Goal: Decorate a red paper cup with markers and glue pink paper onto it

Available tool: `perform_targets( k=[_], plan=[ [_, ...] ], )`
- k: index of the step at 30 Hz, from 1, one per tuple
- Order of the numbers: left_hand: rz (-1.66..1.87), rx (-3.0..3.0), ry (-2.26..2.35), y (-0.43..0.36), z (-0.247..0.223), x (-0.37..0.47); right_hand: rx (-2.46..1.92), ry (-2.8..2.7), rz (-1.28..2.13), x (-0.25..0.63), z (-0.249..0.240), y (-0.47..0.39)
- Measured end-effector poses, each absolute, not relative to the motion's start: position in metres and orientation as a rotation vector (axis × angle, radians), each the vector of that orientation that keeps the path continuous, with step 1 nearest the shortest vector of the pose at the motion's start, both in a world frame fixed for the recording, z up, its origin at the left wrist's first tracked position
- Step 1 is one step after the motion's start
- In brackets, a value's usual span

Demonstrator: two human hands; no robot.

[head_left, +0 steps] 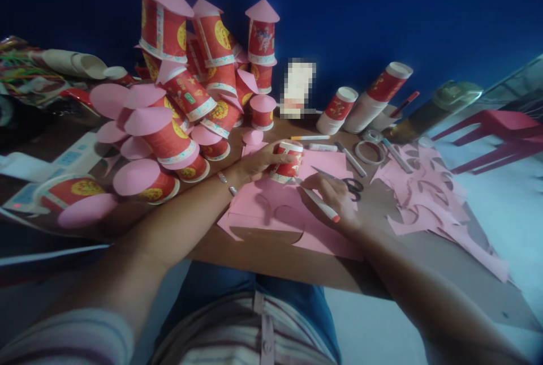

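Observation:
My left hand is wrapped round a small red paper cup with a printed pattern, pressing it down on a pink paper sheet. In my right hand is a white marker with an orange end. Its tip is close to the foot of the cup; whether it touches the paper is hard to tell. Curved cut-outs show along the sheet's near side. Partly behind my right hand lies a pair of black-handled scissors.
Red cups with pink paper cones are piled at the left. Cup stacks lean at the back right. Pens, a tape roll and pink paper scraps lie to the right. A red stool stands beyond the table.

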State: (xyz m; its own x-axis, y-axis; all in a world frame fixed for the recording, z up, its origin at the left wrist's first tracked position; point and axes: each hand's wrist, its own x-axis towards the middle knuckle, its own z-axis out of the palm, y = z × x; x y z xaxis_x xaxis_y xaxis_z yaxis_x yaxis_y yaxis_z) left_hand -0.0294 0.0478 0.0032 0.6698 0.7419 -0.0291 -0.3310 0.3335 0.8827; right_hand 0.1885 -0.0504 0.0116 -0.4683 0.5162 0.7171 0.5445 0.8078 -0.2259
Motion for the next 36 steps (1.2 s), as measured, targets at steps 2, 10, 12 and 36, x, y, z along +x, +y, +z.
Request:
perform_targets(
  k=[2,10,12,36],
  plan=[
    [0.725,1.004,0.477,0.0478,0.0036,-0.0293,-0.77,-2.156,-0.038,0.1888,0.0109,-0.0501],
    [0.715,1.007,0.476,0.0457,0.0079,-0.0289,-0.782,-2.135,-0.033,0.1895,0.0106,-0.0497],
    [0.716,1.011,0.483,0.0456,0.0074,-0.0291,-0.787,-2.124,-0.048,0.1893,0.0114,-0.05],
    [0.766,0.963,0.413,0.0532,-0.0007,-0.0304,-0.764,-2.121,-0.107,0.1874,0.015,-0.053]
  ],
)
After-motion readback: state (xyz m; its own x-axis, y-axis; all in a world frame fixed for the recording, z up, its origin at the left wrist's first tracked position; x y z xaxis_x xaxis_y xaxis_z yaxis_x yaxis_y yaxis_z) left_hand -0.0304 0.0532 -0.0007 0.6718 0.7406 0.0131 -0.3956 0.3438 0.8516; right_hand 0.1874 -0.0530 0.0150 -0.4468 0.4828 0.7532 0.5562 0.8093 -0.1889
